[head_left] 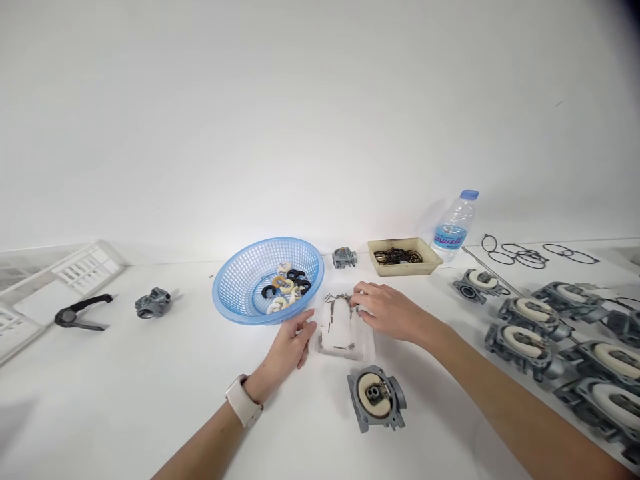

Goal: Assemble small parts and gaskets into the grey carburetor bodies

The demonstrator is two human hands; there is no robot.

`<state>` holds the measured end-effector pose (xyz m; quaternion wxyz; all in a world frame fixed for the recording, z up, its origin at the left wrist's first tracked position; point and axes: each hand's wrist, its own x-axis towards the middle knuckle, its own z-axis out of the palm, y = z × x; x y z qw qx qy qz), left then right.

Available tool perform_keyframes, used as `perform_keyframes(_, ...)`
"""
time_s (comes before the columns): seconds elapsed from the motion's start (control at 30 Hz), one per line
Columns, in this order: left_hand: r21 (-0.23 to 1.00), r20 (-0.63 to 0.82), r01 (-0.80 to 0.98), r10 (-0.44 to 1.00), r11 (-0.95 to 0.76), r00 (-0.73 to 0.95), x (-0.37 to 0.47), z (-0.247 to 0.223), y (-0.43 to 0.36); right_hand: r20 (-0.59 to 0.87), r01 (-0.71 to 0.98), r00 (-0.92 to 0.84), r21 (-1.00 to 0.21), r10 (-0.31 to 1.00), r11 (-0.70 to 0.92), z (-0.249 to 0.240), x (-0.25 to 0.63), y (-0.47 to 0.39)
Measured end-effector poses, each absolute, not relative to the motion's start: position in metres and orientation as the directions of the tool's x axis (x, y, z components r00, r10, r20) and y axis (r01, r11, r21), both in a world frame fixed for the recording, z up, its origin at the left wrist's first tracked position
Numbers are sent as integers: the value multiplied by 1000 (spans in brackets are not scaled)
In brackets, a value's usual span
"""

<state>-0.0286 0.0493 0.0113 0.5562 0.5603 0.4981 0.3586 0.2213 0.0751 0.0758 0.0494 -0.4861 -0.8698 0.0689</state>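
A clear shallow tray (369,347) with small metal pins lies between my hands. My left hand (289,343) rests at the tray's left edge, its fingers bent together against the rim. Over the tray's upper right, my right hand (383,308) has its fingertips down among the pins; whether it pinches one is too small to see. Just below the tray sits a grey metal carburetor body (364,420) with a cream ring-shaped float inside. A blue basket (230,267) holding white, black and yellow ring-like parts stands beyond my left hand.
Several carburetor bodies (525,343) fill the right side. A beige tray (407,268) of black rings, a bottle (453,227) and loose rings (525,255) stand behind. At left are a small carburetor (153,303), a black tool (70,317) and a white rack (107,257).
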Motion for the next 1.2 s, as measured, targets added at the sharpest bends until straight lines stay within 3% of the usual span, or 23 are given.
perform_keyframes(0.13,984,-142,137,963,112,228,-28,13,49,-29,863,-478,-200,878,463,87,232,73)
perform_keyframes(0.4,993,-74,107,976,53,207,-22,11,43,-225,826,-515,-387,827,409,115,248,67)
perform_keyframes(0.57,998,-29,63,978,16,205,-18,19,34,-141,877,-420,-317,897,361,96,250,77)
perform_keyframes(0.7,1000,6,-16,966,-1,258,-16,19,27,-187,891,-415,-282,890,356,87,252,81)
perform_keyframes(0.93,959,75,247,965,-138,251,-15,15,25,-194,971,-221,-131,956,198,95,269,84)
perform_keyframes(1.07,961,68,241,959,-138,277,-15,18,24,-248,976,-210,-114,946,187,95,278,83)
perform_keyframes(1.2,962,63,242,964,-128,258,-16,17,24,-161,969,-242,-84,957,230,96,270,86)
